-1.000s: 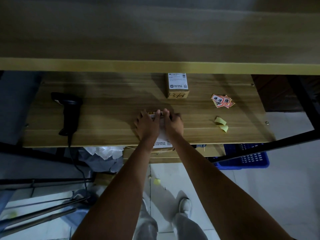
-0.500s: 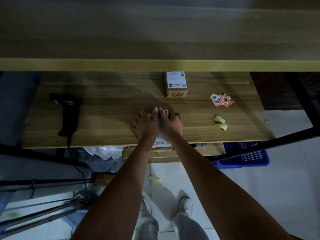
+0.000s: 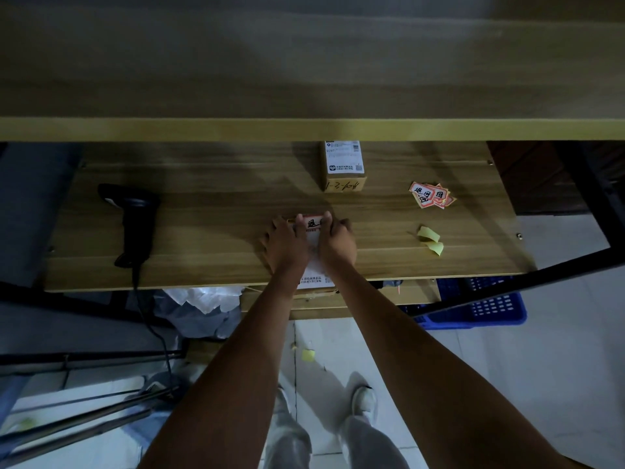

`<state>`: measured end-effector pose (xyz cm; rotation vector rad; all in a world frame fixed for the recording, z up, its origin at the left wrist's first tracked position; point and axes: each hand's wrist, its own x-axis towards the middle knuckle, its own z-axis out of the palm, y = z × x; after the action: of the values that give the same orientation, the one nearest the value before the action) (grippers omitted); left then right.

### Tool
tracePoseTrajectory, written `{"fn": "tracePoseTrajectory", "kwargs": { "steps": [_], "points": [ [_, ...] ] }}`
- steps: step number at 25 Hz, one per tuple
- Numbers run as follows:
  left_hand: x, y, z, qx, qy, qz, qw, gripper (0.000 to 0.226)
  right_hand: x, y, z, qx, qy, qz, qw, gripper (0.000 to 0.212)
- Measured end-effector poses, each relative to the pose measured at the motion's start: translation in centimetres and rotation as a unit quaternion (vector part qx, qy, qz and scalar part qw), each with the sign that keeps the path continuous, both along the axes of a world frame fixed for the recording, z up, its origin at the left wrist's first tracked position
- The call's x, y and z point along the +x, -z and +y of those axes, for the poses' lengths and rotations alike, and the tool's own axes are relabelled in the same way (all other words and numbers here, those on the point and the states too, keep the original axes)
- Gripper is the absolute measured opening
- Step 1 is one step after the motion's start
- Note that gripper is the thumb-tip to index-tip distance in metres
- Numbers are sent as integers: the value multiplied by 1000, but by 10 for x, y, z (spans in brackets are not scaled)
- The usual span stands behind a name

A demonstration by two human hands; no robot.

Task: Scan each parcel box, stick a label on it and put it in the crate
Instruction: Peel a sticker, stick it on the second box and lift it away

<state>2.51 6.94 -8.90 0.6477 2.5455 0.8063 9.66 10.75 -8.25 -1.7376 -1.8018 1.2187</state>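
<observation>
We see both hands together on a flat brown cardboard parcel box lying at the near edge of the wood-grain counter, its near end with the white shipping slip overhanging that edge. The left hand and right hand lie side by side on top of the box, knuckles nearly touching. Their fingertips press down a red-bordered white label with black characters at the far end of the box (each hand covers one end of the label). We cannot tell whether the fingers curl over the box's far edge.

A second, small upright cardboard box with a white printed slip stands farther back on the counter, well apart from the hands. To the right lies a loose pile of red-and-white labels, and nearer us two curled yellow backing strips. A black handheld barcode scanner lies at the left of the counter, its cable dropping over the near edge.

Below the counter on the right sits a blue perforated plastic crate, on the floor. Crumpled white plastic wrap lies under the left side.
</observation>
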Motion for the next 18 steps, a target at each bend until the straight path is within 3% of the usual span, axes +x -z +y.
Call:
{"fn": "tracePoseTrajectory", "kwargs": {
  "steps": [8, 18],
  "points": [
    [3, -3, -1, 0, 10, 4, 1000, 67, 4, -1, 1, -10, -27, -3, 1000, 50],
    [1, 0, 0, 20, -10, -10, 1000, 49, 3, -1, 0, -14, 10, 17, 1000, 47]
  ]
}}
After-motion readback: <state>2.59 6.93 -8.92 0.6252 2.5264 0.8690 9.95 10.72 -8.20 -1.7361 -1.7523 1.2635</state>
